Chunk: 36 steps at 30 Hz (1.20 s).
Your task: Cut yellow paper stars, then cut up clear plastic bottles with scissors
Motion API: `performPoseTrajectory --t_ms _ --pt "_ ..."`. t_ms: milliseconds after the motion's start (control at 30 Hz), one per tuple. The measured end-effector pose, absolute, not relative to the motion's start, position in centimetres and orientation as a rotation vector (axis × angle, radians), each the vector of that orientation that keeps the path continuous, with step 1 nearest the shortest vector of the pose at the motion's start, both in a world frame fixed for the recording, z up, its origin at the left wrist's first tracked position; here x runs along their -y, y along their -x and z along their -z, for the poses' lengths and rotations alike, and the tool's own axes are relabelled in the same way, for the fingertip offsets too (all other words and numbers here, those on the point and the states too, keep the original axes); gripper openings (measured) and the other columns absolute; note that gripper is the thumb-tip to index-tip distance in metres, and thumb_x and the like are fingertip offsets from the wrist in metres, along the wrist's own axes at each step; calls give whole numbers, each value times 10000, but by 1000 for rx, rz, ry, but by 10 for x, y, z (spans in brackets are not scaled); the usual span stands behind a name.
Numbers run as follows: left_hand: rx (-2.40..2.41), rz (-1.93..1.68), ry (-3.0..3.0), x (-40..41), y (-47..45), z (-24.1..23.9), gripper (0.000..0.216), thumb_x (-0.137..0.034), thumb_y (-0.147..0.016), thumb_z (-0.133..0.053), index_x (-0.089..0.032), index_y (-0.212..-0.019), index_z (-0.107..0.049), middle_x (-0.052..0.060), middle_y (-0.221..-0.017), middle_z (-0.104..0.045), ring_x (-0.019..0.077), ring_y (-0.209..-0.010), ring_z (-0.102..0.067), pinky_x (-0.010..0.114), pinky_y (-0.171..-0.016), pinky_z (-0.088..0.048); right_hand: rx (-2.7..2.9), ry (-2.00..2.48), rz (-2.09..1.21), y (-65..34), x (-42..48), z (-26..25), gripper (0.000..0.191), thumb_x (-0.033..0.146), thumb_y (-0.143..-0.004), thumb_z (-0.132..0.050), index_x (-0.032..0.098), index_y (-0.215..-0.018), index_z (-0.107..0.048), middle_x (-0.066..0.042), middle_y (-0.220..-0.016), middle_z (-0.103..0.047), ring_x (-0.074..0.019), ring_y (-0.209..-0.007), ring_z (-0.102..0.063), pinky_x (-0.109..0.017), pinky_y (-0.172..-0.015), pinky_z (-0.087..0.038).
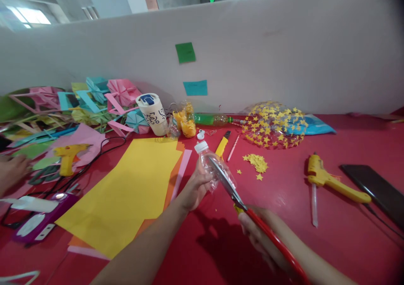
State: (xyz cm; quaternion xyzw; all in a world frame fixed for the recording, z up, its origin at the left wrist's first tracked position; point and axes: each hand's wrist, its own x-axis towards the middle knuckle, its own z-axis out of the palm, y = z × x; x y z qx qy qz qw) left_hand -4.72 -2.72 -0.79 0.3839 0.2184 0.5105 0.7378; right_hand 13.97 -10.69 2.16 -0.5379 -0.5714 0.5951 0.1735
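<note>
My left hand [199, 187] is closed around a small clear plastic bottle [206, 155] with a white cap, tilted above the red table. In my right hand [263, 234] is a pair of scissors [229, 188] with long metal blades and red handles. The blades lie across the bottle's side near its shoulder; I cannot tell whether they cut into it. Beyond the bottle lie a yellow utility knife [223, 145] and a pink striped straw [233, 148]. Yellow paper stars [257, 163] are heaped to the right of the bottle.
Yellow paper sheets [135, 188] lie left, by a purple power strip [47, 217] and a glue gun [67, 157]. Another person's hand [14, 171] is at far left. A second glue gun [334, 184], a phone [372, 188] and a star-covered dome [273, 125] are right. A white partition [252, 58] stands behind.
</note>
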Motion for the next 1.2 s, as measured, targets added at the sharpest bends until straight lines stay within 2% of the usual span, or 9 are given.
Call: performPoseTrajectory --t_ms 467,767,1000,1200 --pt "-515 -1107 -884 29 46 10 638 -284 -716 -701 -262 -1314 -478 72 -1137 -669 283 -1172 -577 469 -1061 -356 1510 1567 -1773 -137 107 -33 600 802 -840 -415 223 -686 -396 108 -429 -350 -40 -339 -289 -194 -379 -212" --pt "-527 -1106 -864 27 48 11 643 -252 -706 -695 -262 -1314 -487 76 -1143 -672 286 -1173 -581 468 -1052 -372 1532 1542 -1800 -139 105 -32 656 882 -774 -371 229 -714 -395 118 -443 -326 -40 -318 -276 -186 -338 -240" --pt "-520 -1092 -888 27 48 12 648 -264 -701 -707 -271 -1312 -492 74 -1149 -672 286 -1169 -585 464 -1047 -376 1604 1509 -1710 -141 105 -32 659 873 -795 -342 226 -673 -382 107 -432 -329 -44 -343 -293 -189 -366 -255" --pt "-510 -1101 -896 27 47 11 653 -280 -702 -712 -274 -1317 -492 73 -1136 -683 284 -1186 -579 461 -1056 -364 1545 1576 -1744 -139 105 -37 588 785 -855 -412 226 -675 -389 101 -434 -349 -42 -342 -279 -195 -366 -206"
